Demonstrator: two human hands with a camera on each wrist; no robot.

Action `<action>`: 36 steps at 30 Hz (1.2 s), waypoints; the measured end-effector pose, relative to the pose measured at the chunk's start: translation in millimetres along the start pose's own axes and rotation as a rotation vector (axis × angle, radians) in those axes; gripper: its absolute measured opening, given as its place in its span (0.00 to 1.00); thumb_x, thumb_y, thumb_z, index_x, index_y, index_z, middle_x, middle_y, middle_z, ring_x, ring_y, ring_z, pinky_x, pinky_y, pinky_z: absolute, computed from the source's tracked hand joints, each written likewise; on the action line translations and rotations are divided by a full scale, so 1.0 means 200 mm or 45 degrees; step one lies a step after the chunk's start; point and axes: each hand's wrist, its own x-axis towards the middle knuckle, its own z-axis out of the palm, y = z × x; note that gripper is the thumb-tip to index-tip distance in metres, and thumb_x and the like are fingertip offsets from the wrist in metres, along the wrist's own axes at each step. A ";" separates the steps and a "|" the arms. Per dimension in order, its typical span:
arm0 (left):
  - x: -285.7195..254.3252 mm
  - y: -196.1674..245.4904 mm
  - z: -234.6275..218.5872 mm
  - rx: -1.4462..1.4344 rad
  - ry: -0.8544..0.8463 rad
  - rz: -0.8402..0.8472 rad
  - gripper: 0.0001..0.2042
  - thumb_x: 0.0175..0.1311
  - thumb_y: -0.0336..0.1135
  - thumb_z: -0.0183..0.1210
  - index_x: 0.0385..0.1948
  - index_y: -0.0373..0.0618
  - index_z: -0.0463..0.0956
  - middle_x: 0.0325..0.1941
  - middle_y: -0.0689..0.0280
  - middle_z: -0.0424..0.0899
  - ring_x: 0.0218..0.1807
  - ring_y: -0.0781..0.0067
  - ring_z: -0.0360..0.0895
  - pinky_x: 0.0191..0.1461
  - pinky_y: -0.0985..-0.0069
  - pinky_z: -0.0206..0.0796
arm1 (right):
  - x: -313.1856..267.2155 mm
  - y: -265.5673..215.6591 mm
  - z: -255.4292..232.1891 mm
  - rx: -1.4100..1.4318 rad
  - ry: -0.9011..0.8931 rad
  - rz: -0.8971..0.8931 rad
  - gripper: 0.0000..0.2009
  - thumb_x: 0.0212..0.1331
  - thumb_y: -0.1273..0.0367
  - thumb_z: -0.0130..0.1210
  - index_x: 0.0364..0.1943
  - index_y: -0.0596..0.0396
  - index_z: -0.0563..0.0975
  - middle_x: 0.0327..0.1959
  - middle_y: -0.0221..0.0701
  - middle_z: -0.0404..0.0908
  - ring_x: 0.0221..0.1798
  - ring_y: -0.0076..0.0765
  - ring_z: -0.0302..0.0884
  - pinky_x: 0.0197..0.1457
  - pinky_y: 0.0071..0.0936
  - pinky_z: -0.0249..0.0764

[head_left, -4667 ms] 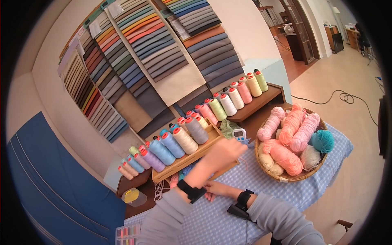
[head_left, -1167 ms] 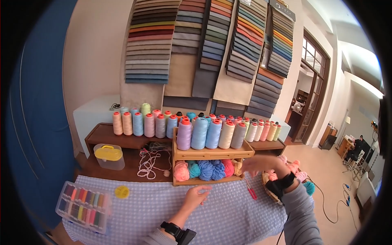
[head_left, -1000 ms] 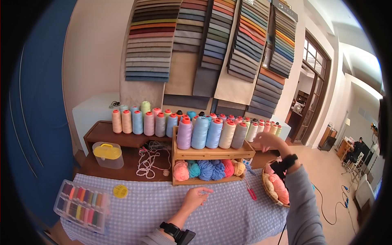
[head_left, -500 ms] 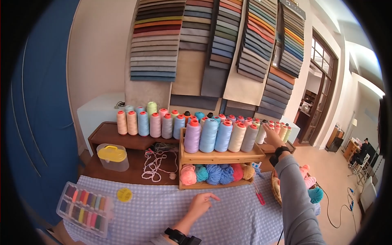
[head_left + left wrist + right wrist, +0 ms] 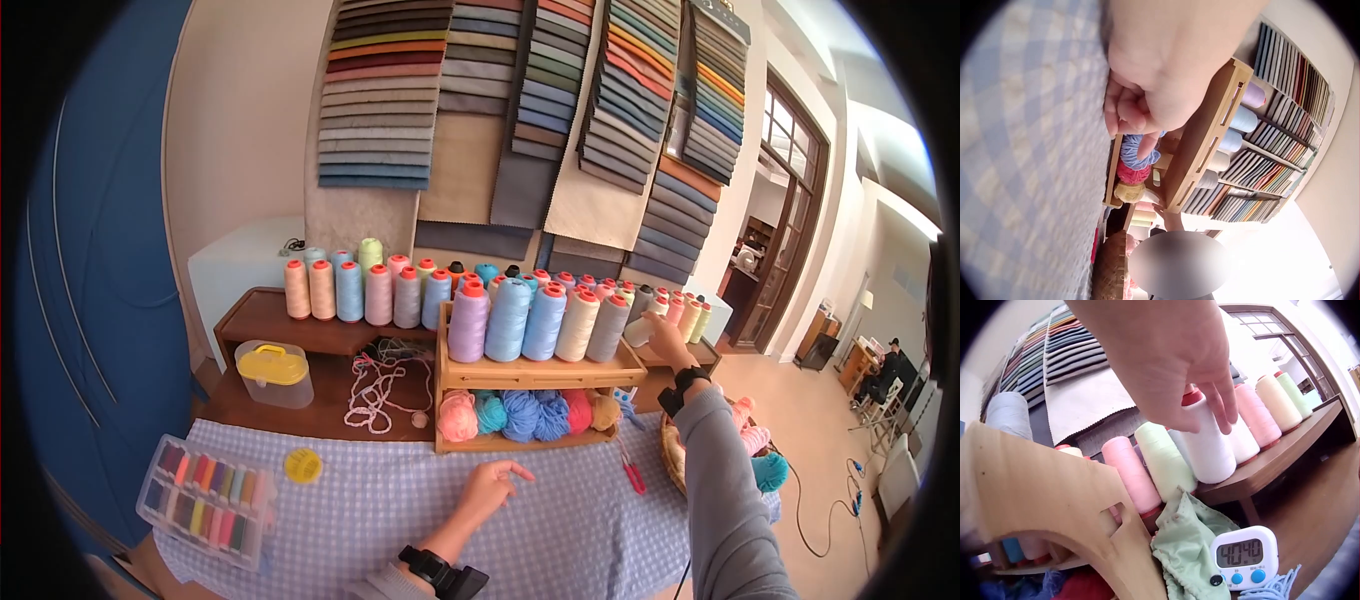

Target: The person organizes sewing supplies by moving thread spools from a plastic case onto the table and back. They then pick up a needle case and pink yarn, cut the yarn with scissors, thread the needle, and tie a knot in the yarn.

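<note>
In the head view my right hand (image 5: 670, 340) reaches over the right end of the wooden rack (image 5: 545, 376). Its thumb and fingers grip the top of a white thread cone (image 5: 1209, 447), which leans slightly in the right wrist view. Pink and pale green thread cones (image 5: 1161, 456) stand close beside it. Above the blue checked tablecloth (image 5: 400, 520), my left hand (image 5: 487, 490) holds nothing; its index finger points out and the others curl loosely. In the left wrist view, yarn balls (image 5: 1135, 169) show in the rack's lower level beyond that hand.
A white timer (image 5: 1244, 555) and a green cloth pouch (image 5: 1188, 544) sit below the cones. Red-handled scissors (image 5: 633, 475) lie beside the yarn basket (image 5: 672, 465). At left are a thread box (image 5: 205, 500), a yellow disc (image 5: 302, 465) and a yellow-lidded tub (image 5: 275, 375).
From above the basket, my right hand has moved up to the cones at right and taken hold of the white one. Since a second ago, my left hand has stayed nearly still.
</note>
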 end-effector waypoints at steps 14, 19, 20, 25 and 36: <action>0.00 0.02 0.00 -0.043 0.012 -0.007 0.18 0.45 0.20 0.41 0.31 0.44 0.80 0.17 0.71 0.74 0.22 0.84 0.72 0.22 0.86 0.62 | -0.16 0.08 -0.21 -0.157 -0.089 0.311 0.16 0.44 0.78 0.47 0.41 0.54 0.72 0.34 0.45 0.78 0.37 0.50 0.76 0.39 0.39 0.72; 0.00 0.01 0.00 -0.035 -0.002 -0.020 0.17 0.45 0.20 0.42 0.31 0.45 0.80 0.17 0.72 0.74 0.22 0.84 0.72 0.22 0.86 0.62 | -0.23 0.12 -0.18 0.175 -0.478 0.517 0.18 0.43 0.80 0.47 0.43 0.56 0.72 0.35 0.40 0.76 0.22 0.36 0.78 0.19 0.26 0.74; 0.00 0.02 0.00 -0.024 0.004 -0.019 0.17 0.45 0.19 0.42 0.31 0.45 0.80 0.16 0.72 0.73 0.22 0.84 0.71 0.22 0.86 0.62 | -0.25 0.12 -0.17 0.175 -0.477 0.517 0.18 0.43 0.80 0.47 0.43 0.56 0.72 0.35 0.40 0.76 0.22 0.36 0.78 0.19 0.26 0.74; 0.00 0.00 -0.01 -0.015 -0.008 0.016 0.17 0.44 0.19 0.43 0.31 0.44 0.80 0.13 0.74 0.69 0.21 0.85 0.71 0.21 0.86 0.61 | -0.30 0.24 0.02 0.015 -0.411 0.358 0.17 0.45 0.77 0.47 0.43 0.55 0.72 0.34 0.41 0.78 0.35 0.46 0.77 0.36 0.36 0.73; 0.00 0.00 -0.01 -0.082 -0.009 0.013 0.16 0.44 0.20 0.44 0.31 0.43 0.80 0.17 0.69 0.73 0.17 0.84 0.66 0.20 0.85 0.60 | -0.30 -0.09 -0.14 -0.319 -0.291 0.286 0.11 0.50 0.71 0.46 0.37 0.58 0.73 0.37 0.42 0.77 0.41 0.49 0.75 0.42 0.41 0.71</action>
